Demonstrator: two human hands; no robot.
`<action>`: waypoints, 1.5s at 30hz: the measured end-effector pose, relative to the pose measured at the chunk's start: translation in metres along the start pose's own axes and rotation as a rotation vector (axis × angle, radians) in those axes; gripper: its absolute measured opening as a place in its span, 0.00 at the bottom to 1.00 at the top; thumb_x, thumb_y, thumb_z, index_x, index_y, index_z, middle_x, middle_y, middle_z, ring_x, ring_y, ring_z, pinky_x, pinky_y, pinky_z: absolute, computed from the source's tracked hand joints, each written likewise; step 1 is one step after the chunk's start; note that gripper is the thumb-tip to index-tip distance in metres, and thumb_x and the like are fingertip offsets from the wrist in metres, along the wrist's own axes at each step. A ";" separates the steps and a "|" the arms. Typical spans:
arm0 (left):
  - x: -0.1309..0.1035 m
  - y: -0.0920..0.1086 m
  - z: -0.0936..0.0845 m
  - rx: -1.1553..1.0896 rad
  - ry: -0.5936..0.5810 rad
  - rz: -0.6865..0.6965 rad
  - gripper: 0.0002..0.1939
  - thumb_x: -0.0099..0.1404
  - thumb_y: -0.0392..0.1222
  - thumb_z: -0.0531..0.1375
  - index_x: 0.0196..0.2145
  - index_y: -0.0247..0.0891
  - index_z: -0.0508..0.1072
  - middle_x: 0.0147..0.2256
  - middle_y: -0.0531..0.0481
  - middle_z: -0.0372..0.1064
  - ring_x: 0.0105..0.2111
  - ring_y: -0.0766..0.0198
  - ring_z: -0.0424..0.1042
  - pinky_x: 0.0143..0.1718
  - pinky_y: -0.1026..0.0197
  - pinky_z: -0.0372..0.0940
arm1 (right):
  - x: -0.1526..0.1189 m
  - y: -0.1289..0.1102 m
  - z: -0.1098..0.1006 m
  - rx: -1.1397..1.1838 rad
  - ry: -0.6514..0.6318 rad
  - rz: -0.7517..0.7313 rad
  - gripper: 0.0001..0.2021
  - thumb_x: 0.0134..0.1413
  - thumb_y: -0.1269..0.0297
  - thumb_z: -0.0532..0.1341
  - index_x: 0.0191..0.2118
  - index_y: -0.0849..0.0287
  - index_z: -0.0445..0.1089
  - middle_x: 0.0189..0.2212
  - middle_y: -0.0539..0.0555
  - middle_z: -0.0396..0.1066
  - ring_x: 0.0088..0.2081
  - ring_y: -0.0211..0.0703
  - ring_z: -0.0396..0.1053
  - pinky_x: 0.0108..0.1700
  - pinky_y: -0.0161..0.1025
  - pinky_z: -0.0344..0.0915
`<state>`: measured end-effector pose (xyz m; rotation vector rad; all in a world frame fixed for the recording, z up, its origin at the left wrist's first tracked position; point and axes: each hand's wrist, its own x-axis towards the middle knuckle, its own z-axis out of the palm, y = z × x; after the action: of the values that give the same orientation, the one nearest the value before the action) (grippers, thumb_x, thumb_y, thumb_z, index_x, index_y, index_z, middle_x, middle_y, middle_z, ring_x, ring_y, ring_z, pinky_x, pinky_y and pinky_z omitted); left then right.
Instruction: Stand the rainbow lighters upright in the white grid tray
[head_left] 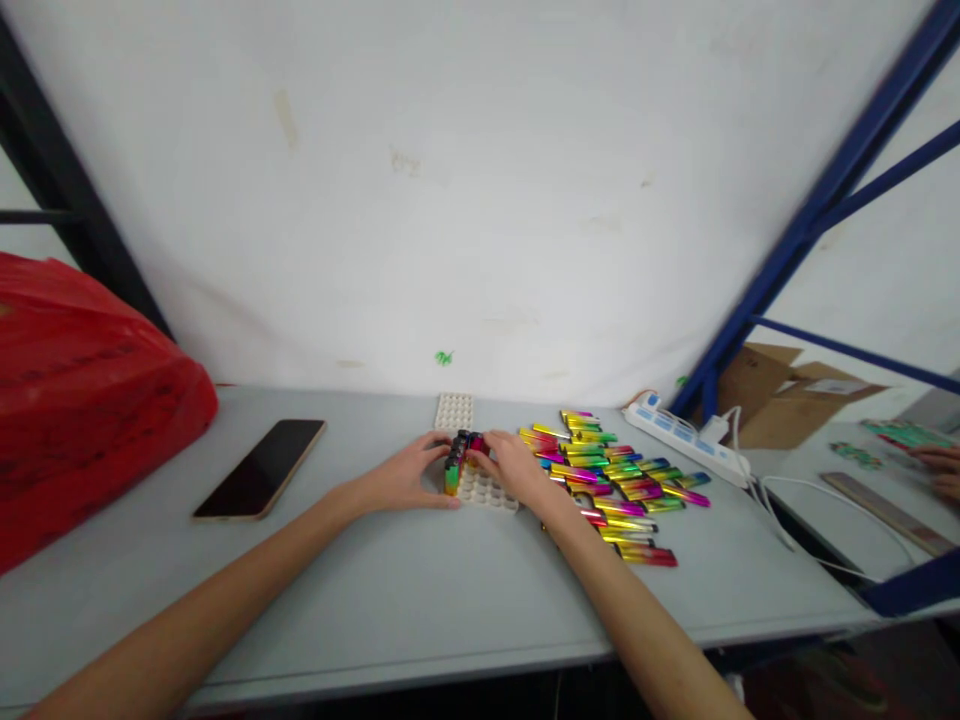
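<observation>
Several shiny gradient-coloured lighters [451, 478] with black tops stand upright in a white tray [487, 490] with rows of holes. My left hand [405, 475] is at the tray's left side, thumb and fingers apart around the standing group. At the right of that group, my right hand [514, 465] has its thumb and fingers closed on a pinkish-red lighter [475, 446], partly hidden by the fingers. A loose pile of metallic lighters [615, 475] lies to the right, partly behind my right wrist. The tray's far end shows beyond my hands.
A phone [262, 468] and a red plastic bag [90, 400] are on the left. A white power strip [686, 437] with cables lies right of the pile, near a blue frame post [780, 260]. Beyond it are a cardboard box [772, 405] and another person's hand [941, 468].
</observation>
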<state>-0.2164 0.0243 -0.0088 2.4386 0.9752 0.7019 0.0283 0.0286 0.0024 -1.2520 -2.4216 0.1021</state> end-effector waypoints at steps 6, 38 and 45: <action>0.000 0.002 -0.003 0.024 -0.006 0.017 0.38 0.58 0.60 0.75 0.60 0.41 0.74 0.65 0.39 0.66 0.65 0.42 0.66 0.70 0.43 0.61 | -0.012 0.008 -0.016 0.031 0.007 0.005 0.18 0.75 0.49 0.58 0.50 0.58 0.76 0.39 0.56 0.78 0.43 0.47 0.75 0.47 0.40 0.65; 0.003 -0.002 -0.002 0.089 0.004 -0.044 0.38 0.57 0.66 0.73 0.57 0.41 0.76 0.63 0.40 0.68 0.63 0.41 0.69 0.68 0.43 0.64 | -0.051 0.102 -0.072 0.096 -0.100 0.151 0.06 0.58 0.71 0.68 0.41 0.60 0.80 0.43 0.60 0.81 0.47 0.52 0.76 0.54 0.47 0.68; 0.003 0.000 -0.003 0.072 0.002 -0.055 0.38 0.56 0.64 0.74 0.58 0.40 0.76 0.64 0.38 0.67 0.64 0.39 0.69 0.68 0.41 0.64 | -0.056 0.104 -0.080 0.261 0.200 0.190 0.09 0.65 0.63 0.63 0.48 0.58 0.73 0.38 0.54 0.79 0.38 0.45 0.74 0.45 0.43 0.67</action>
<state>-0.2165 0.0274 -0.0055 2.4623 1.0817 0.6617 0.1682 0.0362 0.0317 -1.3002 -2.0415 0.3208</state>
